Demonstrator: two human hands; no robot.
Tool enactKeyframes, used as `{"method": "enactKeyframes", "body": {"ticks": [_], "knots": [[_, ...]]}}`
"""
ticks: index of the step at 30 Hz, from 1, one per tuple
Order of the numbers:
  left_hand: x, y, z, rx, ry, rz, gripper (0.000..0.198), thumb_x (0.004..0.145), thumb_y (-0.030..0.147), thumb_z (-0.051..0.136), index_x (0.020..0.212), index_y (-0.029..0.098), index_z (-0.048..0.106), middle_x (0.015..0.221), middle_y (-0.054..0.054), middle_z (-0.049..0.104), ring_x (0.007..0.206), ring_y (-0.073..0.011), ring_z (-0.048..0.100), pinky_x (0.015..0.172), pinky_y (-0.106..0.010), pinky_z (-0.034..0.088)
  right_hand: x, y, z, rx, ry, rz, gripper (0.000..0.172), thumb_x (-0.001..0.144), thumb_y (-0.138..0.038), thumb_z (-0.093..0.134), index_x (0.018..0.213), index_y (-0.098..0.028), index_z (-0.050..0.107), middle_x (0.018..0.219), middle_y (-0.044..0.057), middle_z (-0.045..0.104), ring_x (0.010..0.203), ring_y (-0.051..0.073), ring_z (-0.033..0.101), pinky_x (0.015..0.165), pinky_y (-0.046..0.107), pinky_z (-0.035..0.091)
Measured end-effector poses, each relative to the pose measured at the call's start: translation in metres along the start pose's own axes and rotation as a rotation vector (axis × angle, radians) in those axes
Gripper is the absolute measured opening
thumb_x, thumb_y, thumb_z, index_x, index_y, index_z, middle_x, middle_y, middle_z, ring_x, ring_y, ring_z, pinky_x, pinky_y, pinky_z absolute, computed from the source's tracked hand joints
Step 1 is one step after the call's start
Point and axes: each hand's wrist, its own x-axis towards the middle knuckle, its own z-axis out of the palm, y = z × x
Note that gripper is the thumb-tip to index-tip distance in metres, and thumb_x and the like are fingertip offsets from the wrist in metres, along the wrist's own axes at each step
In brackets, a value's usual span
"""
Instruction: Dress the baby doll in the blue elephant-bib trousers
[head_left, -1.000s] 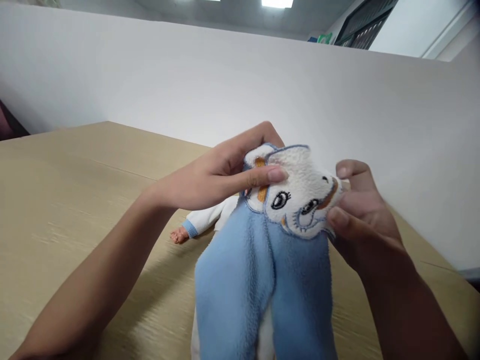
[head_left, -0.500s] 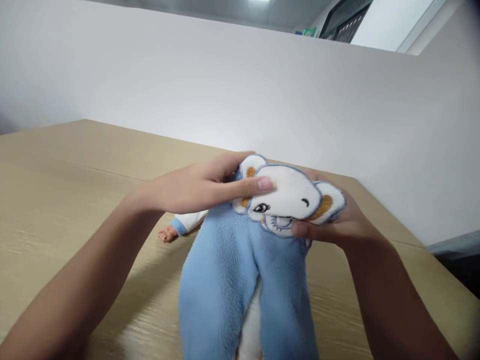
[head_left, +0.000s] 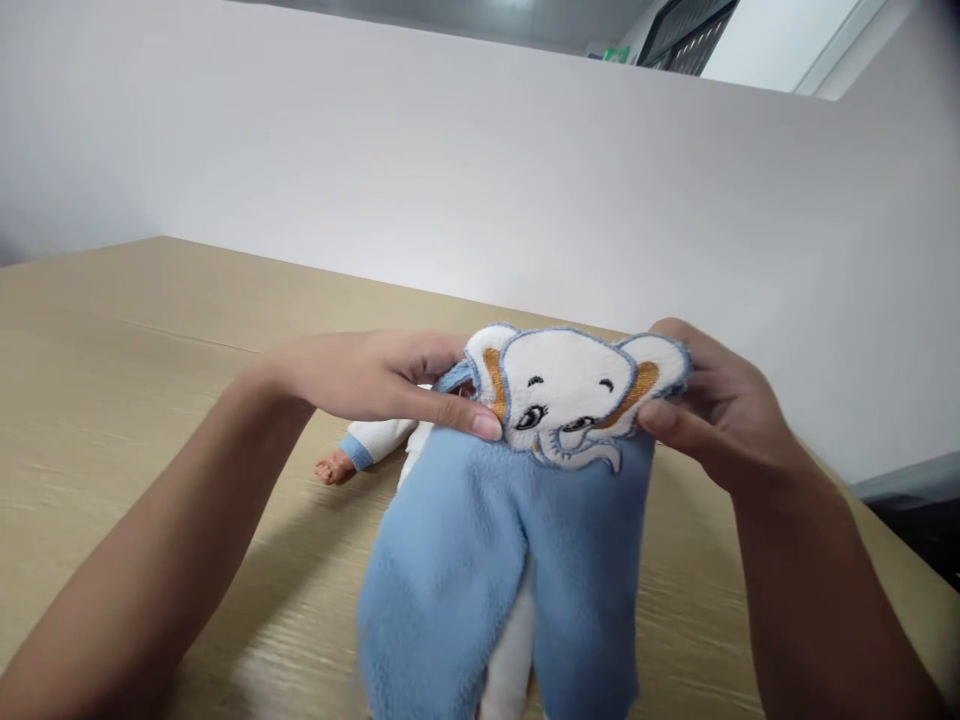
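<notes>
Light blue fleece doll overalls [head_left: 450, 560] hang between my two hands, with a white elephant-face bib [head_left: 562, 375] at the top. My left hand [head_left: 420, 385] pinches the bib's left side, its thumb on the front below the orange-marked ear. On the right ear, my right hand [head_left: 712, 410] has its thumb in front and its fingers behind. Behind the overalls lies a doll, mostly hidden; its small hand [head_left: 334, 466] and a white sleeve [head_left: 379, 438] with a blue cuff show at the left. White cloth appears between the trouser legs.
A light wooden table [head_left: 135, 400] spreads beneath everything. A white partition wall [head_left: 450, 170] rises behind it. Something dark [head_left: 922, 530] stands past the table's right edge.
My right hand has shifted right and up to the ear, and my left thumb has slid left off the face. The bib is now spread flatter, showing both embroidered eyes and the trunk.
</notes>
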Motion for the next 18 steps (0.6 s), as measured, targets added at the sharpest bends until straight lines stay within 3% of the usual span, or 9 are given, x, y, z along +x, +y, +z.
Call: {"method": "enactKeyframes", "body": {"ticks": [3,5,8,11,14,18], "knots": [[0.002,0.003,0.003,0.001,0.064,0.010,0.018,0.096,0.043,0.082,0.099,0.026,0.080,0.105,-0.004,0.081,0.109,-0.0234,0.077,0.096,-0.029,0.063,0.001,0.006,-0.010,0.035,0.087,-0.066,0.024,0.089,-0.043,0.090,0.095,-0.029,0.070,0.080,-0.002,0.067,0.067,0.016,0.058,0.059,0.028,0.050],[0.004,0.004,0.005,0.002,0.118,0.037,0.021,0.094,0.045,0.084,0.095,0.025,0.079,0.105,-0.005,0.080,0.109,-0.0242,0.077,0.095,-0.030,0.063,0.003,0.014,-0.016,0.025,0.038,-0.067,0.024,0.090,-0.043,0.089,0.102,-0.030,0.073,0.086,-0.001,0.067,0.073,0.017,0.059,0.065,0.029,0.051],[0.005,0.006,0.008,0.005,0.181,0.079,0.025,0.093,0.047,0.085,0.093,0.022,0.078,0.103,-0.007,0.080,0.106,-0.0255,0.078,0.093,-0.031,0.064,0.006,0.025,-0.024,-0.066,-0.228,-0.006,0.035,0.087,-0.044,0.090,0.117,-0.030,0.078,0.104,0.003,0.074,0.097,0.024,0.069,0.088,0.036,0.057],[0.004,0.006,0.011,0.025,0.192,0.106,0.022,0.098,0.041,0.081,0.108,0.022,0.080,0.104,-0.008,0.081,0.105,-0.0251,0.077,0.092,-0.032,0.065,0.008,0.029,-0.025,-0.200,-0.463,0.066,0.050,0.078,-0.046,0.097,0.122,-0.029,0.081,0.120,0.005,0.079,0.116,0.032,0.071,0.106,0.043,0.056],[0.002,0.005,0.012,0.047,0.174,0.114,0.024,0.100,0.037,0.079,0.120,0.024,0.080,0.106,-0.008,0.081,0.106,-0.0244,0.078,0.093,-0.032,0.064,0.008,0.025,-0.018,-0.305,-0.564,0.125,0.058,0.072,-0.048,0.100,0.124,-0.031,0.081,0.114,0.003,0.082,0.108,0.032,0.075,0.101,0.043,0.061],[0.003,0.007,0.013,0.040,0.163,0.131,0.017,0.101,0.035,0.077,0.115,0.025,0.081,0.102,-0.006,0.081,0.112,-0.0244,0.077,0.101,-0.032,0.062,0.007,0.016,-0.005,-0.406,-0.489,0.115,0.081,0.073,-0.053,0.099,0.145,-0.032,0.071,0.128,0.006,0.080,0.115,0.035,0.075,0.102,0.046,0.064]]}}
